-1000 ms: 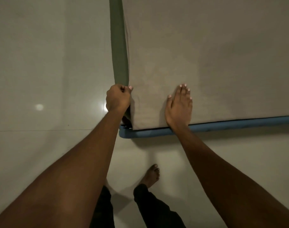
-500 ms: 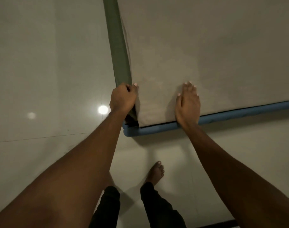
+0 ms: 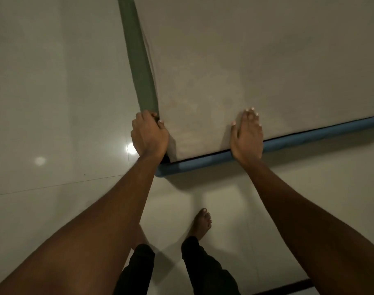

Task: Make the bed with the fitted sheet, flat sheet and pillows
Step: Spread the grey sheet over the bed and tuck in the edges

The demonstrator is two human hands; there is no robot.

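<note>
The fingers (image 3: 155,115) of the left hand (image 3: 149,135) are curled tight around the sheet (image 3: 245,60) at the near left corner of the bed (image 3: 164,170). The thumb lies on top of the cloth and the knuckles face outward over the corner. The pale sheet is bunched slightly under that grip. It is spread flat over the top of the bed, reaching the near edge and the left edge.

Left of the bed is a glossy tiled floor (image 3: 54,103) with two bright light spots (image 3: 40,161) on it, one of them just beside the left wrist. A green band (image 3: 139,60) runs along the bed's left side, just outside the sheet, and ends under the left hand.

Further right along the near edge of the bed, the right hand (image 3: 246,138) lies palm down on the sheet. Its fingers (image 3: 249,117) are straight and close together, holding nothing and pointing toward the middle of the bed. The heel of this hand crosses the blue rim (image 3: 309,135) that runs under the sheet's near edge and off to the right.

In front of the bed, between the two forearms, one bare foot (image 3: 201,222) stands on the floor below dark trousers (image 3: 203,269).
</note>
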